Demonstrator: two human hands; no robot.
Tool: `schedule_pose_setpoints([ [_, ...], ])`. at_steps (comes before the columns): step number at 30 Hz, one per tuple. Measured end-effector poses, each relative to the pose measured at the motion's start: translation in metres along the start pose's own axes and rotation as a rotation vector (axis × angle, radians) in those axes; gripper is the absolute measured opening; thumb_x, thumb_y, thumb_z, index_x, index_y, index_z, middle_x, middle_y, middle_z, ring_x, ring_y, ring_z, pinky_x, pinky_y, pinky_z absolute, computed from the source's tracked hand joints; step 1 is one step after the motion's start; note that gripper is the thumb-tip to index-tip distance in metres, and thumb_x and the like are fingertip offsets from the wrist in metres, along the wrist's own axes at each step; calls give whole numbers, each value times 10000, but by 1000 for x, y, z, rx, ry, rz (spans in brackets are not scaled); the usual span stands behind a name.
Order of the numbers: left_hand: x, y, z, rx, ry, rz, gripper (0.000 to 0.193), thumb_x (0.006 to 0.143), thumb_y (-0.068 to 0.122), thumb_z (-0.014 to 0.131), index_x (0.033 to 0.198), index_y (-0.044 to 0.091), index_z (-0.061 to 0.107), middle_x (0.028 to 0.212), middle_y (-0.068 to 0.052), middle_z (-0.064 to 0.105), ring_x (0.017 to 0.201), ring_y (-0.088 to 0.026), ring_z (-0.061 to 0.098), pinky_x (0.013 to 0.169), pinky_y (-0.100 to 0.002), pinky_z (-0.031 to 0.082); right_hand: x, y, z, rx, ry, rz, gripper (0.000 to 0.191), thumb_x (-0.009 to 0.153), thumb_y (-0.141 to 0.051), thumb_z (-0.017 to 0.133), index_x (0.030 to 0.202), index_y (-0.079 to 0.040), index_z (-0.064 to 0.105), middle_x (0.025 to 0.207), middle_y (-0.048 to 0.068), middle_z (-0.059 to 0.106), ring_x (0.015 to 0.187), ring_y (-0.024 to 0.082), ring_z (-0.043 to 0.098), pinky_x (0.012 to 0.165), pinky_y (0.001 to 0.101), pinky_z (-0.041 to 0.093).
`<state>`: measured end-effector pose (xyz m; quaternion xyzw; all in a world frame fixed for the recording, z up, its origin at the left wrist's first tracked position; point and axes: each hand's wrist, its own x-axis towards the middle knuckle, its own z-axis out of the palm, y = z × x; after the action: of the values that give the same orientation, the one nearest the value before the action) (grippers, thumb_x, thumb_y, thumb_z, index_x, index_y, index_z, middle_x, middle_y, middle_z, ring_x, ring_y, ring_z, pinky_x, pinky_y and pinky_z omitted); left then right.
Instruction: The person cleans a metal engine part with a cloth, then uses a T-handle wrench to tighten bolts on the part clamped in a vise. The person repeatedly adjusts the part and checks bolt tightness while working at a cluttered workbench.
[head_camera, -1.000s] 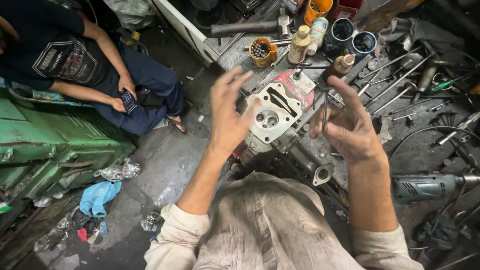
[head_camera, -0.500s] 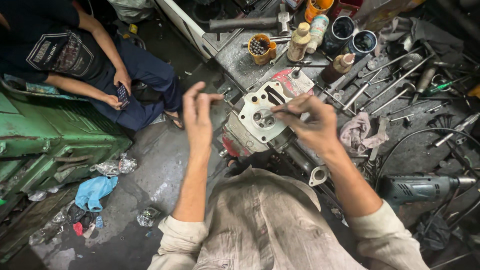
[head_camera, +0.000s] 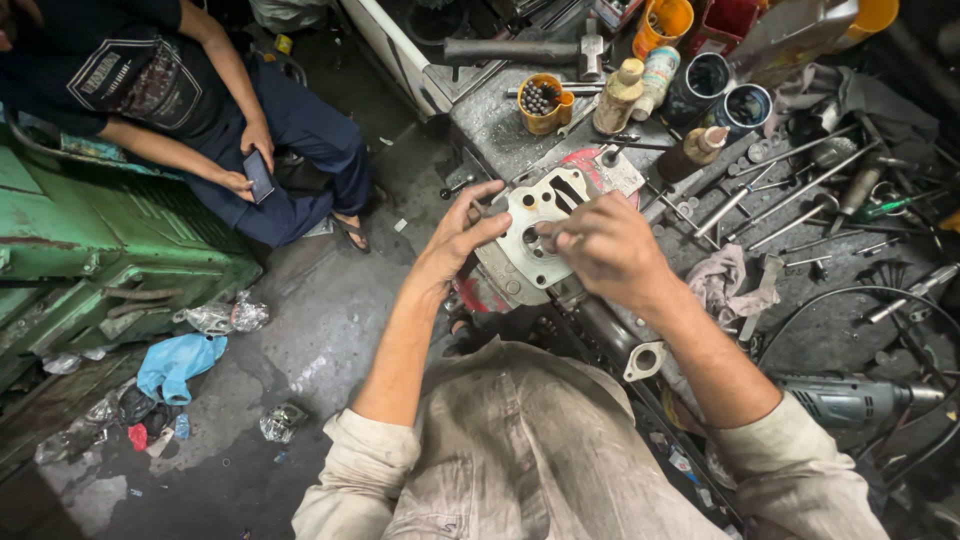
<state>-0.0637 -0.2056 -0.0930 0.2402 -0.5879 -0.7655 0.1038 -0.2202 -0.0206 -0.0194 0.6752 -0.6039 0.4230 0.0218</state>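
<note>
The left hand (head_camera: 462, 235) is open, with fingers spread, and its fingertips touch the left edge of a grey metal engine part (head_camera: 528, 240), a flat casting with round holes and slots. The right hand (head_camera: 605, 248) is curled over the right side of the same part; its fingers are bent as if they pinch something small at one round hole, but I cannot tell what is between them. The engine part stands at the near left corner of the surface (head_camera: 500, 125), a dark and dirty metal one, and it lies partly over a red piece (head_camera: 590, 160) behind it.

Just behind the part, toward the far edge, there is a yellow cup with small dark pieces (head_camera: 542, 103), a pale bottle (head_camera: 620, 95) and a brown bottle (head_camera: 692, 150). Two dark round cans (head_camera: 728, 92) stand near them. To the right of the right hand lie many long metal rods and tools (head_camera: 790, 190), and a dirty cloth (head_camera: 722, 282) is just beside the wrist. An electric drill (head_camera: 850, 400) rests near the right forearm, at the near edge.

On the floor to the left another person sits beside a green machine (head_camera: 90, 240) and holds a phone (head_camera: 258, 176). A blue rag (head_camera: 178, 362) lies on the floor
</note>
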Motion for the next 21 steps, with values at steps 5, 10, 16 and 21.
schedule_pose_setpoints([
  [5,-3,5,3,-117,-44,-39,696,835,356,772,1433,77,553,1139,-107,667,1122,-196,610,1018,-328,442,3,-7,-10,-94,-103,-93,295,672,-40,756,927,-55,608,1266,106,670,1146,351,605,1017,550,423],
  [10,-3,5,3,-164,-67,-55,723,825,387,770,1437,79,538,1232,-133,648,1187,-217,596,1048,-357,434,8,-16,-11,-157,-165,-60,265,719,-177,785,930,-89,651,1435,126,575,1305,378,507,1138,591,353],
  [16,-4,4,1,-141,-57,-49,754,812,416,774,1444,89,523,1254,-116,626,1198,-213,574,1056,-355,417,18,-27,-11,-252,-278,54,283,816,-351,756,917,-91,706,1534,167,492,1412,425,396,1192,624,250],
  [21,-4,6,-1,-122,-49,-84,759,802,434,766,1445,102,537,1198,-118,628,1163,-220,591,1020,-360,434,24,-35,-15,-276,-387,132,392,872,-474,706,1049,-130,765,1590,170,423,1485,451,284,1224,650,139],
])
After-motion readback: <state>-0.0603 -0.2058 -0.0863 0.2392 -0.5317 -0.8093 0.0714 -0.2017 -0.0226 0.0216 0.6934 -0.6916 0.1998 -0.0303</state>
